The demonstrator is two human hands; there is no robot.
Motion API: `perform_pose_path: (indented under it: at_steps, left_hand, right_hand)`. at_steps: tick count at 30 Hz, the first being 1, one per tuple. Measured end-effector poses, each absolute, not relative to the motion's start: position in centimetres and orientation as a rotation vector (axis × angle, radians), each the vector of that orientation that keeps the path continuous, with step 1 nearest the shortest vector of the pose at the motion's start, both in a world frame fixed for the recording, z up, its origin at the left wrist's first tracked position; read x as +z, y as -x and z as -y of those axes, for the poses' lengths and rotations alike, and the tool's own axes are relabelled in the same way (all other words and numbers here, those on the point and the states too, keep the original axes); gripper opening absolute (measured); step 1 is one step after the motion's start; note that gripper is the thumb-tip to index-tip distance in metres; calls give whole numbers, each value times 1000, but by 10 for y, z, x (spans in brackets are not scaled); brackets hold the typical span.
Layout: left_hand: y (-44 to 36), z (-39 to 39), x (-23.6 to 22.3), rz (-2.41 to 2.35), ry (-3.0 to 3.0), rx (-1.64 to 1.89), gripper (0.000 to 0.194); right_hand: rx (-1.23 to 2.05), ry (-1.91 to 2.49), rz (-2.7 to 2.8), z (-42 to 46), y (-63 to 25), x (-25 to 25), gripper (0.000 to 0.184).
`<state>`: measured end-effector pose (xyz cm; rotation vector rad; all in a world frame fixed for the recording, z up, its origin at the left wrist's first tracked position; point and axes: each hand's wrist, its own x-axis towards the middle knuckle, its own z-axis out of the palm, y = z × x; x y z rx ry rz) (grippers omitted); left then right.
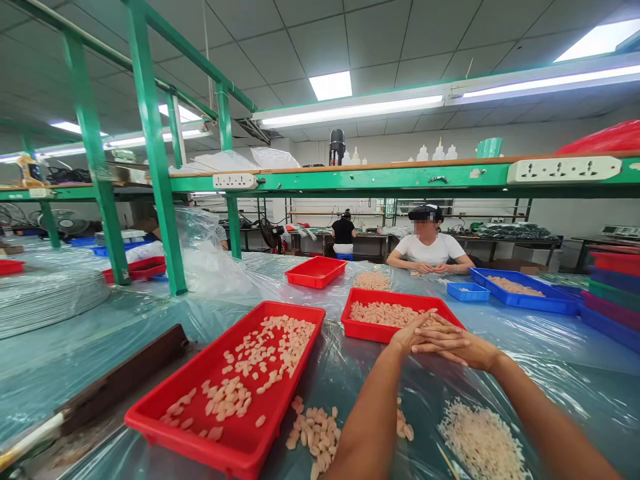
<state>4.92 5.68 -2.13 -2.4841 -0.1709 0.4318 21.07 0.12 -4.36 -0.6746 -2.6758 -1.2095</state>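
Both hands are just resting right now, with the left hand and right hand laid across each other, fingers laced, and neither one is grasping anything. They're sitting against the near rim of a red plastic tray, which is filling the 12 o'clock spot with small pale pink pieces. At about 7 o'clock, a loose heap of the same kind of pieces is lying straight on the clear plastic sheeting, while a heap of much finer pale bits is sitting at 5 o'clock. A bigger red tray is holding scattered pieces around 9 o'clock. Further out at 1 o'clock, a blue tray is holding more pieces beside a small blue tray, and a co-worker in a white T-shirt is sitting across the table with both hands near the edge.
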Motion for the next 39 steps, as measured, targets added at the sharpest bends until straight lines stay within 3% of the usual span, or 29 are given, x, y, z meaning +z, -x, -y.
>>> perform_pose_path:
  at_steps: [3, 15, 22, 26, 30, 34, 37, 39]
  left_hand:
    - [-52, -63, -18, 74, 2263, 382, 24]
    - [-45, -47, -8, -1, 1467, 595, 31]
    - [-48, -55, -4, 32, 1580, 466, 32]
    - [-51, -69, 3, 104, 1984, 302, 27]
    - [-53, -75, 8, 311, 2726, -103, 24]
    - [-59, -70, 12, 811, 3366, -958, 38]
    - [-62, -64, 16, 1389, 3327, -1856, 40]
    - [-62, -63, 18, 1685, 3114, -2210, 42]
  right_hand:
    - [-1246, 676, 2699, -6, -212, -46, 40]
    - [-1376, 696, 2613, -26, -218, -59, 41]
    - [-1404, 727, 2542, -31, -221, -53, 44]
    - [-1420, 682, 2550, -30, -220, -39, 42]
    - [-1429, 657, 2543, -26, -223, -23, 40]
    - [-1438, 611, 2523, -20, -228, -9, 41]
    - [-1460, 577, 2489, -18, -229, -1, 44]
    - [-1480, 550, 2480, -18, -228, 3, 42]
